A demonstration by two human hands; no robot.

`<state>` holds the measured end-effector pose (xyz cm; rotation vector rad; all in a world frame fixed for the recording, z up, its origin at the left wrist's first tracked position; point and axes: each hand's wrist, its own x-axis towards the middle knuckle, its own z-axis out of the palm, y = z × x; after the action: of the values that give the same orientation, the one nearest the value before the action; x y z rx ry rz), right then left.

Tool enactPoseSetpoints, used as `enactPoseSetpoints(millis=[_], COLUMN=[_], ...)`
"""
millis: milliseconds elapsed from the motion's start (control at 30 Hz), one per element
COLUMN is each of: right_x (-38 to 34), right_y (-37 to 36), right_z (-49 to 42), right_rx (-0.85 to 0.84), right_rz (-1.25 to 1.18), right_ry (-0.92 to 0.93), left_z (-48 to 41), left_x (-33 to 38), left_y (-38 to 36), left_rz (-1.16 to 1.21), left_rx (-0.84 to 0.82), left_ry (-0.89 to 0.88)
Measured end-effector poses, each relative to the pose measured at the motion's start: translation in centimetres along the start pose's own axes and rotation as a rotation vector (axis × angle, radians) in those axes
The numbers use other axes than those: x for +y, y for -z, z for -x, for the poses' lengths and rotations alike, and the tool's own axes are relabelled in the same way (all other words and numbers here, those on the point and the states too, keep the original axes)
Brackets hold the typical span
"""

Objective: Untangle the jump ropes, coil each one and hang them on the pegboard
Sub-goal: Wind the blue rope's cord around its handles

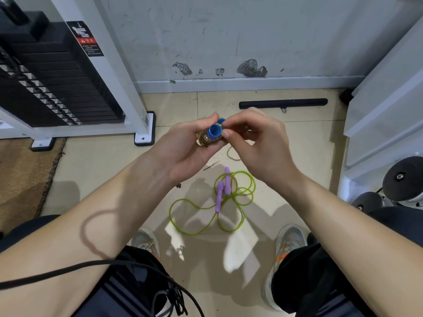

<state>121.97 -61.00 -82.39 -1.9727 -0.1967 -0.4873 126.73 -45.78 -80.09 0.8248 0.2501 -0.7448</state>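
Note:
My left hand (185, 147) grips a jump rope with blue handles (215, 131), its yellowish cord wound tightly round them into a bundle. My right hand (254, 143) pinches that bundle from the right with thumb and fingertips. A loop of the same cord (232, 154) hangs just under my right hand. On the tiled floor between my feet lies a second jump rope, a green cord (194, 216) in loose loops with two purple handles (220, 195) side by side. No pegboard is in view.
A black weight stack in a white frame (57, 76) stands at the left. A black bar (283, 103) lies by the wall. Round black weights (402, 179) and white shelving are at the right. A black cable (103, 265) crosses my lap. My shoes (288, 241) flank the green rope.

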Motion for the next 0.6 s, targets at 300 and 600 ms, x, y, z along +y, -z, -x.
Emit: enactPoseSetpoints(millis=[300, 600], right_x=[1.1, 1.0], right_y=[-1.9, -1.8], right_z=[0.8, 0.5], right_rx=[0.195, 0.25], right_rz=[0.306, 0.246], right_ry=[0.282, 0.288], left_z=[-0.2, -0.6], left_x=[-0.2, -0.8], left_y=[-0.2, 0.4], left_rz=[0.123, 0.095], left_rx=[0.052, -0.026], left_ry=[-0.005, -0.028])
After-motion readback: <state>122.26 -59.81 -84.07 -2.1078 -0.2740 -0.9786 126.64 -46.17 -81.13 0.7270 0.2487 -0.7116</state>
